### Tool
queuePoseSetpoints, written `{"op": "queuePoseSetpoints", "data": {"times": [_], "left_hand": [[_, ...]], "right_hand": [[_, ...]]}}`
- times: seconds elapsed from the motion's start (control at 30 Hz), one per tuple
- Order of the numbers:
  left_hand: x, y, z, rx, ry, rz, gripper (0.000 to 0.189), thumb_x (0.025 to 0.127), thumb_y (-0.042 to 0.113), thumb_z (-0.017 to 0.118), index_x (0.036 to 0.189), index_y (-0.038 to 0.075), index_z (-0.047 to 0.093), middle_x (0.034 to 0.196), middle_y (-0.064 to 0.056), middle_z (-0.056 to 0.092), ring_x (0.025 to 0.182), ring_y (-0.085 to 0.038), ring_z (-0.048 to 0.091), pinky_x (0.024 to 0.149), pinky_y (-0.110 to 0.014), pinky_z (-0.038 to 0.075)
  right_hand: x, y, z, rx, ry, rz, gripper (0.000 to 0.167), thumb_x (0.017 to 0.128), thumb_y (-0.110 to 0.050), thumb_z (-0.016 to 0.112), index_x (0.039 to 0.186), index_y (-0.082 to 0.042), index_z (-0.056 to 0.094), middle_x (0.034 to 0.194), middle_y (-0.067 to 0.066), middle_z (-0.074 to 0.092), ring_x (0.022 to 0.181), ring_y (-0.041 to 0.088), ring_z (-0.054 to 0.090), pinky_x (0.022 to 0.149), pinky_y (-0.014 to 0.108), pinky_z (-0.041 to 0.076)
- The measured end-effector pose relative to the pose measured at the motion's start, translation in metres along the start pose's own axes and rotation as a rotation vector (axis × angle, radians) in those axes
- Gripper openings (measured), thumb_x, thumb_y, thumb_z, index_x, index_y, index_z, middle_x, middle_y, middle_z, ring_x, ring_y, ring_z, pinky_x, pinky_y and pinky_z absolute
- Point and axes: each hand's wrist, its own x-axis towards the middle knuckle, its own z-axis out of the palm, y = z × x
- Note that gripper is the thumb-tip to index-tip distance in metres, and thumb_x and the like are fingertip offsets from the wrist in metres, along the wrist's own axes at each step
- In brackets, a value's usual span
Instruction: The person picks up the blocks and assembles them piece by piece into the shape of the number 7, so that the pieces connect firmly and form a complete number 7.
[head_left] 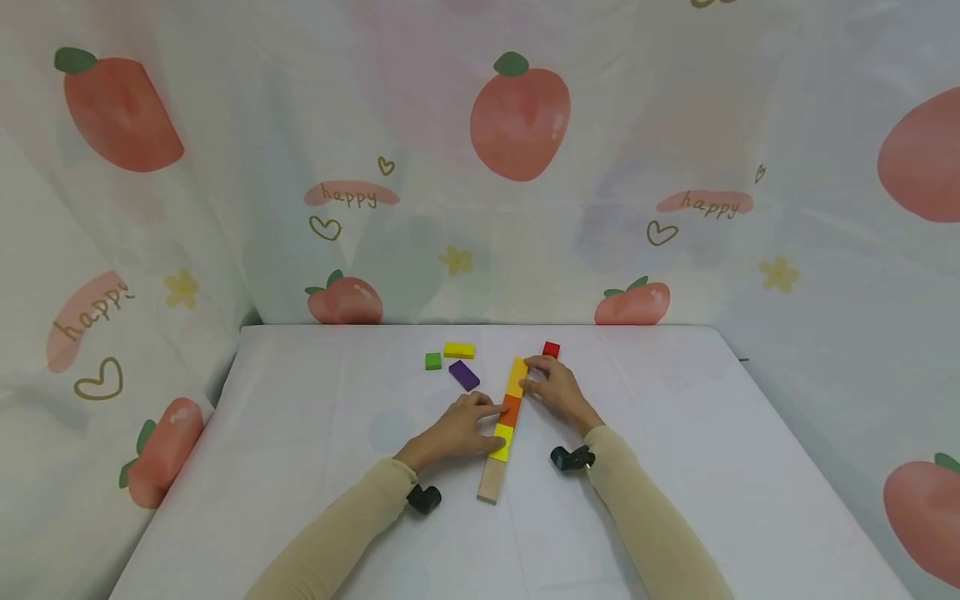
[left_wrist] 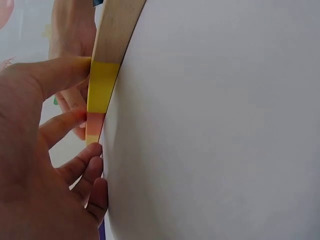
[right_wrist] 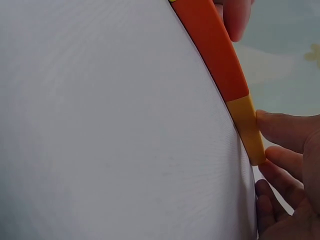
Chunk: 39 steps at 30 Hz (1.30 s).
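Observation:
A straight row of blocks lies on the table. A plain wooden block (head_left: 491, 482) is nearest, then a bright yellow block (head_left: 504, 435), an orange block (head_left: 512, 414) and an amber-yellow block (head_left: 516, 379) at the far end. From the left, my left hand (head_left: 456, 427) touches the row, its thumb at the bright yellow block and its index finger at the orange one. My right hand (head_left: 561, 390) is at the amber block, with thumb (right_wrist: 280, 127) against its side and index fingertip by its far end. The other fingers of both hands are loosely spread.
Left of the row's far end lie a green cube (head_left: 432, 361), a yellow block (head_left: 459, 350) and a purple block (head_left: 464, 375). Just beyond my right hand is a red block (head_left: 551, 349), partly hidden. The white table (head_left: 300, 417) meets a printed cloth backdrop behind.

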Motion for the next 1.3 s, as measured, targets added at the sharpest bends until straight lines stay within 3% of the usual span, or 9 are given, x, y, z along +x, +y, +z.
{"op": "queuePoseSetpoints", "data": {"times": [0.2,0.53,1.13,1.3], "left_hand": [[0.005,-0.002,0.001,0.007,0.026,0.006,0.052,0.092,0.044,0.064,0.141,0.033,0.054,0.134,0.000,0.052,0.123,-0.020,0.046,0.106,-0.042,0.043],[0.015,-0.001,0.003,0.004,0.132,0.046,0.046,0.098,0.033,0.059,0.142,0.026,0.053,0.135,-0.003,0.054,0.122,-0.020,0.049,0.106,-0.039,0.045],[0.024,0.004,0.006,0.084,0.138,0.014,0.047,0.096,0.036,0.061,0.142,0.028,0.054,0.134,-0.004,0.055,0.113,-0.021,0.048,0.097,-0.037,0.046],[0.022,0.005,0.006,0.084,0.141,0.021,0.047,0.096,0.035,0.061,0.141,0.027,0.054,0.134,-0.005,0.055,0.114,-0.023,0.048,0.098,-0.039,0.045]], "right_hand": [[-0.001,0.000,0.000,-0.014,-0.006,-0.012,0.050,0.091,-0.025,0.070,0.137,-0.009,0.057,0.146,0.015,0.048,0.139,0.037,0.041,0.116,0.055,0.030],[0.000,0.003,0.001,-0.004,0.003,-0.009,0.050,0.090,-0.024,0.071,0.137,-0.011,0.057,0.147,0.014,0.049,0.140,0.035,0.040,0.116,0.054,0.030],[0.001,0.004,-0.003,-0.014,-0.015,-0.027,0.052,0.089,-0.029,0.073,0.135,-0.012,0.058,0.145,0.014,0.051,0.139,0.036,0.041,0.116,0.056,0.029],[-0.002,0.001,-0.013,0.026,-0.021,-0.007,0.053,0.090,-0.029,0.071,0.138,-0.014,0.055,0.144,0.015,0.052,0.133,0.037,0.047,0.110,0.053,0.039]]}}
